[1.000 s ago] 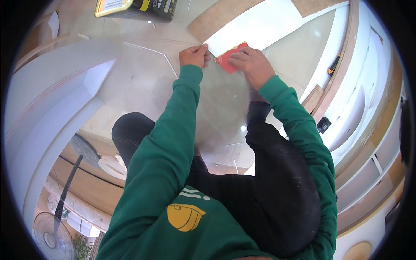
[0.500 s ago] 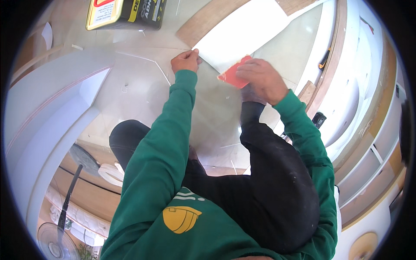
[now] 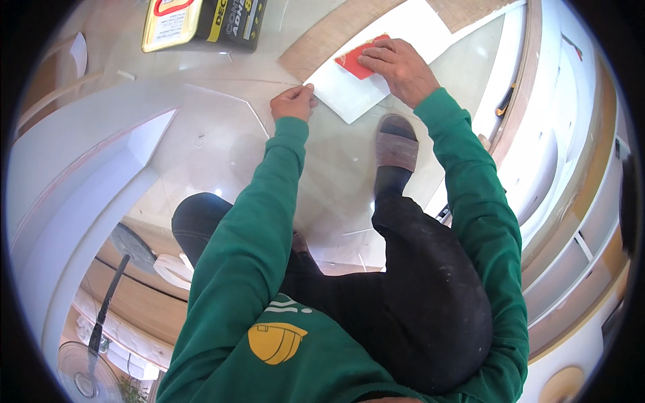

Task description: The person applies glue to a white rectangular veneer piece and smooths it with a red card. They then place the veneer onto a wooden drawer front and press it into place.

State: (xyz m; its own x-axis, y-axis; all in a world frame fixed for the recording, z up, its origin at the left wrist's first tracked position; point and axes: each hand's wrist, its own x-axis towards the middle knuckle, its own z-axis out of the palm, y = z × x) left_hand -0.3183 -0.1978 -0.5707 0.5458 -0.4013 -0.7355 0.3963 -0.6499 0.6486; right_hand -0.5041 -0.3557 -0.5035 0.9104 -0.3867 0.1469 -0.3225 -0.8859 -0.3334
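Observation:
A white sheet [image 3: 396,33] lies at the far side, partly over a brown wooden board [image 3: 322,40], with its near end reaching past the board. At the sheet's left near corner is my left hand [image 3: 293,103], its fingers pinched together on the edge. My right hand [image 3: 403,70] grips a flat red spreader [image 3: 359,59] with pale residue along its edge. The spreader rests on or just over the near part of the sheet; contact is hard to tell.
A yellow and black rectangular can [image 3: 201,23] stands at the far left. A white panel structure [image 3: 87,181] rises on the left. My sandalled foot [image 3: 396,148] is below my right hand. A yellow and black cutter [image 3: 505,101] lies by the right-hand boards. A fan [image 3: 84,383] is at lower left.
My right hand has moved the red spreader away from me, from the sheet's near end farther onto it. My left hand stays at the corner.

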